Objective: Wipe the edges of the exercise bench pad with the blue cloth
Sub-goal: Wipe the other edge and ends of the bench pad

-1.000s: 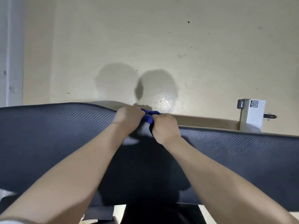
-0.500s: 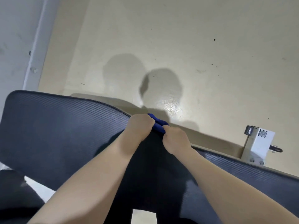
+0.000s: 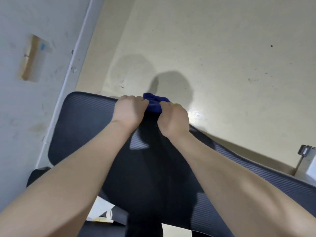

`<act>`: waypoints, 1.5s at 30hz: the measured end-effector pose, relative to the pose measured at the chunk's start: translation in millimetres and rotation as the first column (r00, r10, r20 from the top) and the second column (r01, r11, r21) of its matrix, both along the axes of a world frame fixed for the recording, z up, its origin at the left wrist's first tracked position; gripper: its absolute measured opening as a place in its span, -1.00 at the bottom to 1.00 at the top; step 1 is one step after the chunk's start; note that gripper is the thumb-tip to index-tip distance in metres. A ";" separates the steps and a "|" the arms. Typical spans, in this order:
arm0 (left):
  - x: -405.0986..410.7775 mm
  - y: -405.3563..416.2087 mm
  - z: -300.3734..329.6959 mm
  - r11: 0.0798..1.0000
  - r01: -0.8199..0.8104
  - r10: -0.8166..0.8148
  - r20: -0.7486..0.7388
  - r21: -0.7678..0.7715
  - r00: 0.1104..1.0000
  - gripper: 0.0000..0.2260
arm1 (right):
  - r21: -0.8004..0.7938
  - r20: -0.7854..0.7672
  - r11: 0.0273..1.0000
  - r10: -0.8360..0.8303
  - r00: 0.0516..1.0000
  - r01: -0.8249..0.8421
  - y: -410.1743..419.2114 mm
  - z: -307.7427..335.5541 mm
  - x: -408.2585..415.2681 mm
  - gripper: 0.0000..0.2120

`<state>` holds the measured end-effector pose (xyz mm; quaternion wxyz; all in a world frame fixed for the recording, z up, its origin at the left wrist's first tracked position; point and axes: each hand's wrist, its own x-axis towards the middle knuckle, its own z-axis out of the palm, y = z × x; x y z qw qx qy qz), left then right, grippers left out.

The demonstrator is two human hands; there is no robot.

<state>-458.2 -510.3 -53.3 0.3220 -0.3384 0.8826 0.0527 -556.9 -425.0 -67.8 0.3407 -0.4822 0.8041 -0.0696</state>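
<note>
Gripping the blue cloth from both sides, the two hands sit together on the far edge of the bench pad. The cloth is bunched between them and draped over that edge, with a fold of it rising just above the knuckles. The left hand has its fingers curled down over the edge and onto the left part of the cloth; the right hand is curled the same way on the right part, thumb side toward the other hand. The fingertips themselves are hidden behind the edge and the cloth, so how far they wrap under cannot be told. Both forearms reach across the dark, ribbed pad, whose rounded corner lies to the left of the hands. Beyond the pad is a beige floor with a shadow and a bright glare spot near the right hand. A pale wall with a brown taped patch runs along the left. A white and metal fitting shows at the right edge, just past the pad.
</note>
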 end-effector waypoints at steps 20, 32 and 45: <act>130.0 -81.9 -30.1 0.982 -0.177 0.190 -0.405 0.071 0.894 -0.79 | 0.089 -0.030 0.995 0.056 0.998 -0.053 -98.7 -24.1 102.7 -0.67; 251.1 -100.9 -26.6 0.835 -0.528 0.533 -0.473 0.156 0.702 -0.71 | -0.072 -0.084 0.931 0.352 0.932 -0.358 -169.1 -22.6 207.8 -0.58; 344.1 -16.6 -30.7 0.483 -0.800 0.875 -0.214 0.356 0.434 -0.66 | 0.006 -0.159 0.444 0.885 0.437 -0.896 -153.4 -14.5 294.9 -0.74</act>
